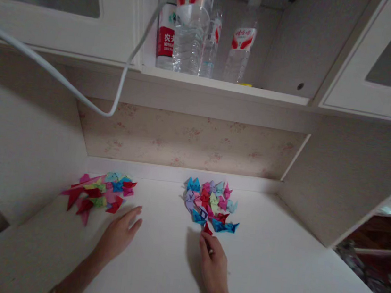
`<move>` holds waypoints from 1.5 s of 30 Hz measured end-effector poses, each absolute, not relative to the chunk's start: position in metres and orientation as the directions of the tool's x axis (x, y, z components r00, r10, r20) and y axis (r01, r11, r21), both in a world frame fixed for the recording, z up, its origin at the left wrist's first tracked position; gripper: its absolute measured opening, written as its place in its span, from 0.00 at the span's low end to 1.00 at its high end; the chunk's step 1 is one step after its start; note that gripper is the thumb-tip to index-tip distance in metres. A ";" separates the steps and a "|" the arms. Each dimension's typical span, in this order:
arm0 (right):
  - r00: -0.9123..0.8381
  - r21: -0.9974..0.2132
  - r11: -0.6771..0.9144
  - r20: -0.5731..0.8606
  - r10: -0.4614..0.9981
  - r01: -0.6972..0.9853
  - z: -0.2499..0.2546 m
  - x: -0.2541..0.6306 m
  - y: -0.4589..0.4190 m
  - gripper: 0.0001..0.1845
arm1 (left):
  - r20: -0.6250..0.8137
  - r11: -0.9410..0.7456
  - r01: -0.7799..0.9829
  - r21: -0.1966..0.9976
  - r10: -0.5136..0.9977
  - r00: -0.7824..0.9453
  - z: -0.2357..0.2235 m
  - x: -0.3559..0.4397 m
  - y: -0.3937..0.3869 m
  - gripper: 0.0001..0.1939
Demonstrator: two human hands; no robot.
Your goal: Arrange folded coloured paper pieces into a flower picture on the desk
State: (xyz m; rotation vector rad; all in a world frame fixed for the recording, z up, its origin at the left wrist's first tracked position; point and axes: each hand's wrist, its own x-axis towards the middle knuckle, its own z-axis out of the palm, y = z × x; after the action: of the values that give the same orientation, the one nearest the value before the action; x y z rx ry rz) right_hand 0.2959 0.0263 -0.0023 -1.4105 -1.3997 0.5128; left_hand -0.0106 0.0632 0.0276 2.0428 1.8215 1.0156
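Observation:
My right hand (215, 263) pinches a small red origami piece (207, 229) between thumb and fingers, at the near edge of a cluster of colourful origami pieces (213, 200). Blue, pink, purple, pale green and red ones lie close together in that cluster. My left hand (121, 230) rests low over the white tabletop with its fingers stretched forward and thumb apart, holding nothing. Just beyond and left of it lies a looser, overlapping pile of folded paper (95, 193) in pink, red, yellow-green and blue.
White side panels (338, 173) and a floral back wall (189, 138) enclose the tabletop (155, 265). Overhead, a cabinet shelf (224, 86) holds several plastic bottles (191, 36). A white cable (119, 89) hangs in front at the upper left.

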 end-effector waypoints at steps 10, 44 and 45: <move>0.070 -0.198 -0.001 0.341 0.937 0.980 0.022 0.333 0.068 0.44 | -0.072 0.064 0.274 0.959 0.997 0.018 0.014 0.025 -0.008 0.20; 0.265 -0.980 0.167 0.189 0.945 0.105 0.047 0.241 0.038 0.18 | -0.217 0.206 -0.149 0.967 0.974 -0.060 0.014 0.024 -0.017 0.23; 0.281 -0.989 0.114 0.083 0.956 -0.097 0.050 0.229 0.037 0.19 | -0.222 0.207 -0.176 0.962 0.973 -0.065 0.016 0.023 -0.018 0.22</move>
State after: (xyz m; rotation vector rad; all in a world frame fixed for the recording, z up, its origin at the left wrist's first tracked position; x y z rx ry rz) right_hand 0.2292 0.0373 0.0502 -1.1750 -0.9686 0.9837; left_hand 0.0226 -0.0183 0.0161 0.8856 1.2391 1.1827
